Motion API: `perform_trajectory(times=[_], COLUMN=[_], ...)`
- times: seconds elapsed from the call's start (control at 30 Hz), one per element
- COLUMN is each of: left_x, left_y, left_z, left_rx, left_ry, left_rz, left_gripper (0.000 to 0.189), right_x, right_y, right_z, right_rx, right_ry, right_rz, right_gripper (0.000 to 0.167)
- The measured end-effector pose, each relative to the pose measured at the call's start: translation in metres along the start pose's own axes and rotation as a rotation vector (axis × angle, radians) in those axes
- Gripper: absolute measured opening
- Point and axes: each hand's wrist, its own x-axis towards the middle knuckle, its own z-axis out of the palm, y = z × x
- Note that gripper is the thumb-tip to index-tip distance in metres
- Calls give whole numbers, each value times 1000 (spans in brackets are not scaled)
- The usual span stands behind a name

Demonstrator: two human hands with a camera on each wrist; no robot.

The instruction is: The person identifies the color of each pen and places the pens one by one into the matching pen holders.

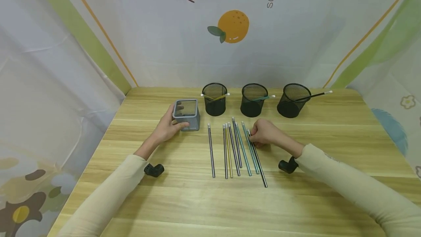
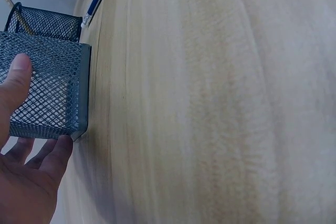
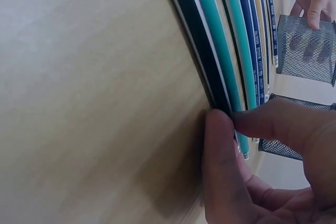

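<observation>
My left hand (image 1: 166,127) grips a grey square mesh pen holder (image 1: 191,123), thumb on the near side and fingers round the left and far sides. In the left wrist view the holder (image 2: 47,98) stands upright on the table. My right hand (image 1: 266,133) pinches a black pencil (image 1: 261,169) near its eraser end, between thumb and index finger. That pencil (image 3: 197,32) lies at the right end of a loose row. Beside it are teal pencils (image 1: 244,151), dark blue pencils (image 1: 211,153) and a yellow pencil (image 1: 229,156), erasers toward the back.
Three round black mesh cups stand behind the row. The left cup (image 1: 215,108) has two yellow pencils, the middle cup (image 1: 251,109) teal ones, the right cup (image 1: 289,109) a black one leaning out. A printed curtain (image 1: 164,46) hangs behind the wooden table (image 1: 184,207).
</observation>
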Motion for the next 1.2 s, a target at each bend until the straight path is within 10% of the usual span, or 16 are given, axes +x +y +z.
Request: perform_trajectory(times=[0.17,0.5,0.93,1.2], left_x=[0,-9,2,-3], left_y=[0,34,0,18], left_z=[0,0,0,2], left_rx=[11,26,26,13], left_ry=[0,-9,1,2], left_rz=[-4,-7,18,18], left_gripper=[88,83,89,82], right_x=[1,1,-6,-13], right_y=[-3,-4,-2,-7], right_z=[1,4,-1,-14], right_rx=[-90,-183,-152,-131], right_ry=[-4,22,32,74], right_rz=[-45,-95,-109,-157], right_gripper=[50,50,48,24])
